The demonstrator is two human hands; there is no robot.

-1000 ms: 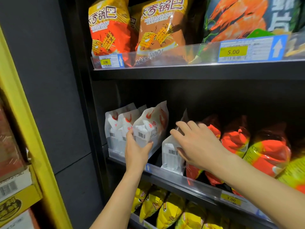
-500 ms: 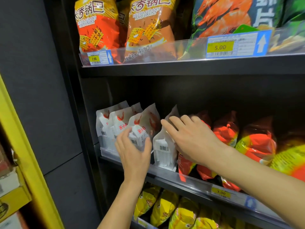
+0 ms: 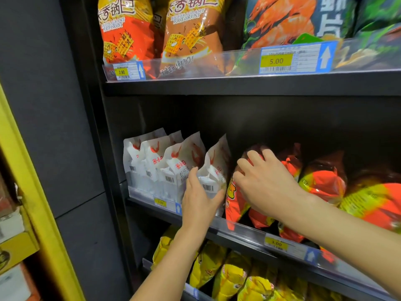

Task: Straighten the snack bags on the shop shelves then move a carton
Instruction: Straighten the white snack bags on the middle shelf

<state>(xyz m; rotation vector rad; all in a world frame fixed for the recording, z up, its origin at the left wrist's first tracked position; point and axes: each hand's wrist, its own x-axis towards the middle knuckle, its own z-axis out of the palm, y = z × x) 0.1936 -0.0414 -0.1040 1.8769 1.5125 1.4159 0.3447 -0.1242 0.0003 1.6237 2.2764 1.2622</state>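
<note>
Left hand: forearm angled up from below, fingers and thumb wrapped round the base of a glossy white snack bag, which stands rightmost in the white row on the black middle shelf. Right hand: palm down, fingers curled, gripping the top of the neighbouring red-orange crisp bag.

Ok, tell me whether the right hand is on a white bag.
No, the right hand grips the top of a red bag, while the left hand holds the white bag.
</note>
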